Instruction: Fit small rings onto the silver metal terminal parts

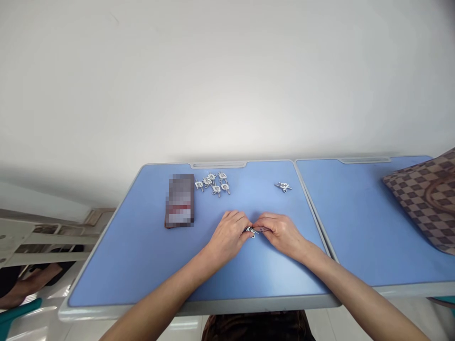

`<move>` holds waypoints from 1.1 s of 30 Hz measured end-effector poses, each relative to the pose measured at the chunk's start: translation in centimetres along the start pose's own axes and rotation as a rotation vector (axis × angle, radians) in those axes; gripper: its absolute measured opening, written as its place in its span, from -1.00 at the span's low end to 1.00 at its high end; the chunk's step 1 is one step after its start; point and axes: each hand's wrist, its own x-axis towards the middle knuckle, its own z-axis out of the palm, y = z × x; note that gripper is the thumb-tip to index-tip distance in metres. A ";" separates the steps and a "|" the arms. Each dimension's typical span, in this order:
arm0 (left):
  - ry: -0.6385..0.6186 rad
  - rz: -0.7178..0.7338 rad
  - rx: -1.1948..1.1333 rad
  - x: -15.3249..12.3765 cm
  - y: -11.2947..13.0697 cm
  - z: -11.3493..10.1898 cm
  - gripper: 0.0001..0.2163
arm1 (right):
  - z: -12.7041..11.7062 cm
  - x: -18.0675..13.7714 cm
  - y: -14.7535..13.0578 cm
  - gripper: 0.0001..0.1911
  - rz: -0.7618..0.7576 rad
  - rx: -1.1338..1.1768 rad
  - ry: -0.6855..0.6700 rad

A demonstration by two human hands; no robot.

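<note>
My left hand (227, 235) and my right hand (279, 232) meet near the middle of the blue desk (142, 270). Between their fingertips they hold a small metal fitting with a ring end (251, 231), partly hidden by my fingers. A darker, reddish piece (263, 229) shows at its right side, too small to identify. Farther back lies a loose cluster of several similar metal fittings (213, 183). A single fitting (283, 187) lies apart to the right of them. Left of the cluster is a rectangular pixelated package (179, 200).
A second blue desk (362, 227) abuts the first on the right, with a brown checkered bag (423, 199) on its far right. A white wall rises behind the desks. A person's arm (28, 284) and white furniture show low at the left, beyond the desk edge.
</note>
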 end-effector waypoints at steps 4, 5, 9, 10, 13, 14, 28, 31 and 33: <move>-0.016 -0.014 0.005 0.1 0.0 0.0 -0.95 | 0.3 -0.3 0.3 -0.73 -0.045 -0.017 0.042; -0.020 -0.015 0.004 0.1 0.0 0.0 -0.95 | 0.3 -0.4 0.4 -0.73 -0.045 -0.014 0.042; -0.023 -0.020 -0.001 0.1 0.0 0.1 -0.97 | -0.2 -0.5 0.4 -0.69 -0.042 0.028 -0.002; -0.023 -0.022 -0.002 0.0 0.0 0.1 -0.97 | -0.3 -0.5 0.4 -0.67 -0.041 0.046 -0.011; -0.022 -0.020 -0.008 0.0 0.0 0.1 -0.97 | -0.5 -0.5 0.2 -0.63 -0.010 0.101 -0.020; -0.021 -0.018 -0.010 0.0 0.0 0.1 -0.97 | -0.5 -0.5 0.1 -0.62 0.005 0.112 -0.019; -0.025 -0.019 -0.013 0.0 0.1 0.0 -0.97 | -0.8 -0.1 -0.5 -0.76 0.087 0.099 -0.044; -0.034 -0.021 -0.013 0.0 0.1 -0.1 -0.99 | -2.1 -0.2 -1.4 -0.88 0.228 0.177 0.037; -0.035 -0.018 -0.015 0.0 0.1 -0.1 -0.98 | -2.9 -0.2 -1.9 -0.82 0.278 0.274 0.060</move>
